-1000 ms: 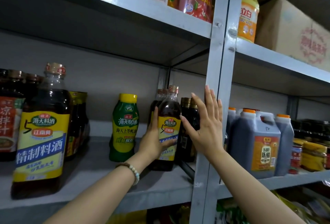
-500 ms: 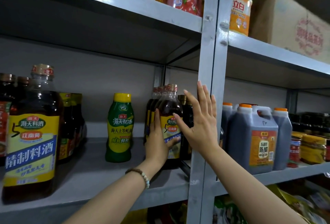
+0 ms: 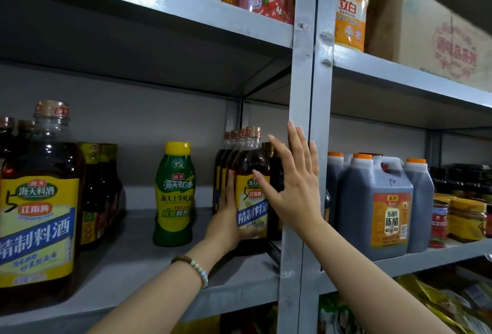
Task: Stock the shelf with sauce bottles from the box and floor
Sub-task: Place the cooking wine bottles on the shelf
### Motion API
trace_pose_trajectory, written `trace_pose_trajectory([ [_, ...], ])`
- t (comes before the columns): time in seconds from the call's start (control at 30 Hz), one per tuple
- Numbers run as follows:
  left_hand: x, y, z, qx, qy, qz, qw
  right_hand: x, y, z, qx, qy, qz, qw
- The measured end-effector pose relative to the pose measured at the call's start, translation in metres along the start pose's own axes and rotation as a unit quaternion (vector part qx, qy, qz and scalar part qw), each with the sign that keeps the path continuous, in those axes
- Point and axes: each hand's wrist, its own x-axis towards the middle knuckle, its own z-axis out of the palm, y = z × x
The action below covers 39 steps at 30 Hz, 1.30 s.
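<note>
the cooking wine bottle (image 3: 251,158), dark with a yellow and blue label, stands upright on the grey shelf (image 3: 133,267) at the right end of its bay, at the front of a row of like bottles (image 3: 226,160) that runs back toward the wall. the left hand (image 3: 227,223) holds it low on its left side, fingers behind and up along the glass, thumb across the bottom of the label; a bead bracelet (image 3: 194,267) sits on that wrist. the right hand (image 3: 295,187) is flat and spread, fingers straight, raised in front of the upright post (image 3: 300,80); its thumb tip overlaps the top of the label, but whether it touches the bottle i cannot tell. left of the row, well apart, stands a green squeeze bottle (image 3: 174,195) with a yellow cap, and further left a large bottle (image 3: 40,200) with the same label. past the post, dark jugs (image 3: 375,205) with orange caps fill the next bay. above them sit a yellow bottle (image 3: 350,14) and a cardboard box (image 3: 426,27).
</note>
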Motion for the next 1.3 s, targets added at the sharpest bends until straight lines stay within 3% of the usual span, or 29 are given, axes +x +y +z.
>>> trace_pose_trajectory([
  [0.3, -0.025, 0.028, -0.041, -0.041, 0.015, 0.008, 0.999, 0.002, -0.005, -0.007, -0.028, -0.044, 0.018, 0.998],
  [0.5, -0.071, 0.051, -0.149, 0.054, 0.083, 0.114, 0.989, 0.003, -0.019, -0.017, -0.026, -0.108, 0.044, 0.993],
  [0.6, -0.097, 0.043, -0.203, 0.136, 0.134, 0.143, 0.971, 0.005, -0.059, -0.01, -0.017, -0.092, 0.07, 0.993],
  [0.67, -0.113, 0.029, -0.234, 0.197, 0.175, 0.15, 0.953, 0.006, -0.098, 0.002, 0.047, -0.109, 0.071, 0.99],
  [0.73, -0.127, 0.009, -0.26, 0.223, 0.213, 0.14, 0.941, 0.006, -0.139, 0.016, 0.16, -0.146, 0.104, 0.971],
  [0.83, -0.145, -0.026, -0.287, 0.17, 0.224, 0.068, 0.957, 0.006, -0.194, 0.04, 0.34, -0.211, 0.202, 0.894],
  [0.93, -0.156, -0.053, -0.298, 0.041, 0.158, -0.016, 0.986, 0.006, -0.234, 0.061, 0.445, -0.287, 0.257, 0.809],
  [1.03, -0.163, -0.072, -0.3, -0.07, 0.077, -0.037, 0.994, 0.006, -0.258, 0.075, 0.554, -0.279, 0.293, 0.728],
  [1.17, -0.168, -0.09, -0.291, -0.139, -0.008, -0.042, 0.989, 0.002, -0.265, 0.083, 0.534, -0.251, 0.29, 0.753],
  [1.3, -0.163, -0.101, -0.281, -0.11, 0.006, -0.036, 0.993, -0.001, -0.265, 0.084, 0.525, -0.235, 0.287, 0.766],
])
